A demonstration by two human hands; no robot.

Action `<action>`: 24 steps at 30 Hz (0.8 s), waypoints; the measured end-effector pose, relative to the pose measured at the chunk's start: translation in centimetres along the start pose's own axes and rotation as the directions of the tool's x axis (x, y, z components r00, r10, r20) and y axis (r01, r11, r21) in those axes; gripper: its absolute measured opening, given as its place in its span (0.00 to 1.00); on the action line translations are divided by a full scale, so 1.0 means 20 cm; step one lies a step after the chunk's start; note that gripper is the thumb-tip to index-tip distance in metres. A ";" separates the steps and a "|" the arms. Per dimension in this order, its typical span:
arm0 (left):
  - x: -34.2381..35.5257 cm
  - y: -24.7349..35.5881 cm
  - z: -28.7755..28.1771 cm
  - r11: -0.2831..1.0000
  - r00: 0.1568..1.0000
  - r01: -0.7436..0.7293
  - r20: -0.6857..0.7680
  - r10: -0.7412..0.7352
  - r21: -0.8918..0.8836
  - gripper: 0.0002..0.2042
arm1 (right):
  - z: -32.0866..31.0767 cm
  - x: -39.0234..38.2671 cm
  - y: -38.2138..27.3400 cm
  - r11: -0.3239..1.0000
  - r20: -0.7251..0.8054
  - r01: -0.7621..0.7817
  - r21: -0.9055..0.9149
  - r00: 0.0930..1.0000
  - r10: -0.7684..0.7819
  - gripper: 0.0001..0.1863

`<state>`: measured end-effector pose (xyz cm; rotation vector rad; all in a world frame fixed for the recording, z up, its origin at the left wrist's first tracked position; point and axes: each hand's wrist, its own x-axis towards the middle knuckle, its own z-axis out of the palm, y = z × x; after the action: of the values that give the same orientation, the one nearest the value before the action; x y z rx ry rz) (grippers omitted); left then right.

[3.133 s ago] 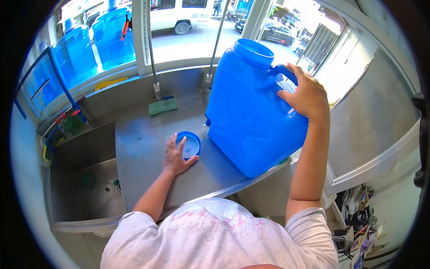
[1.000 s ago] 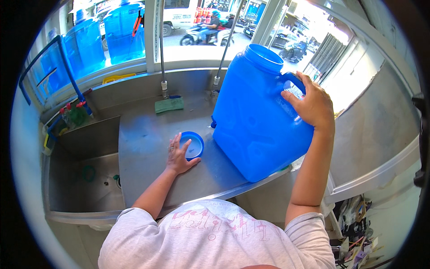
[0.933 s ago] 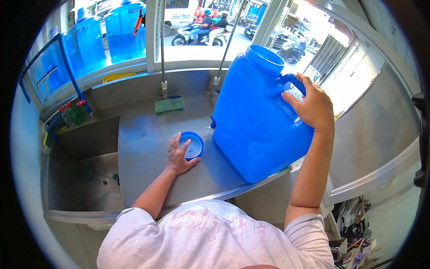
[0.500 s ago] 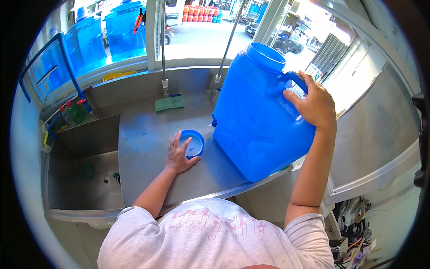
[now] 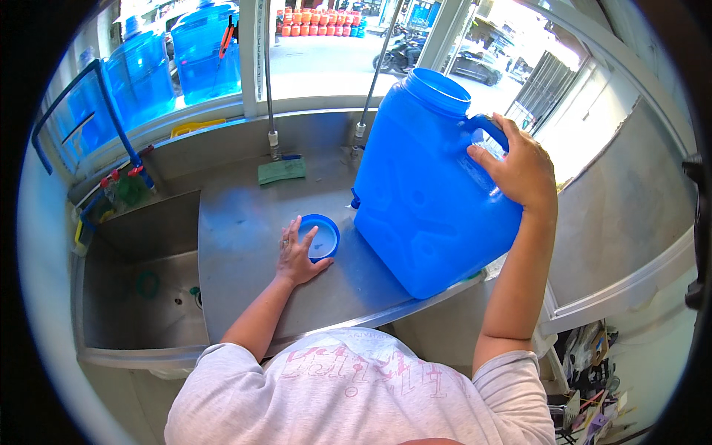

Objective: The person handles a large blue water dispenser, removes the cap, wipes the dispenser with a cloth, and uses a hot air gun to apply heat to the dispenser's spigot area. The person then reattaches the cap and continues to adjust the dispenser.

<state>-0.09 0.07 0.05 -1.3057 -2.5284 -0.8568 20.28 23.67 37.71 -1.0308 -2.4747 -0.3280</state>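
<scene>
A large blue plastic water jug [image 5: 426, 196], its wide mouth uncapped, stands tilted at the right of the steel counter. My right hand [image 5: 523, 167] is closed round the handle at its upper right, fingers over the top and thumb on the near side. A small blue spigot [image 5: 355, 199] sticks out low on the jug's left side. Left of the jug, a round blue screw lid [image 5: 322, 243] lies with its pale inside facing up. My left hand [image 5: 298, 256] grips the lid at its left rim, thumb at the near edge and a finger over the rim.
A steel sink basin [image 5: 141, 297] is at the left, with small bottles [image 5: 126, 189] and a blue pipe [image 5: 111, 111] behind it. A green scouring pad [image 5: 282, 171] lies near two thin upright pipes. Clear blue containers [image 5: 208, 59] stand beyond the window.
Both hands, the jug and the lid keep practically the same places; the view has shifted slightly. Outside the window, a motorcycle now shows behind the jug.
</scene>
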 end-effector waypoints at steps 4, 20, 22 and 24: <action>0.01 0.00 0.01 1.000 1.000 -0.001 0.000 0.001 -0.009 0.44 | 0.00 0.00 0.00 1.000 -0.021 0.003 0.008 1.000 -0.003 0.43; 0.01 -0.02 0.02 1.000 1.000 -0.008 -0.013 0.008 -0.008 0.45 | -0.01 -0.01 -0.04 0.998 -0.001 -0.050 -0.039 0.999 0.050 0.43; 0.01 -0.02 0.02 1.000 1.000 -0.003 -0.014 0.003 -0.020 0.45 | -0.02 -0.01 -0.04 0.997 0.007 -0.051 -0.051 0.999 0.052 0.43; 0.01 -0.02 0.02 1.000 1.000 -0.006 -0.023 0.006 -0.023 0.44 | -0.02 -0.01 -0.04 0.997 0.013 -0.052 -0.058 0.999 0.053 0.43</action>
<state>-0.50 0.12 -0.41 -1.3019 -2.5028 -0.8972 19.95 22.74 37.86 -1.1233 -2.4594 -0.3787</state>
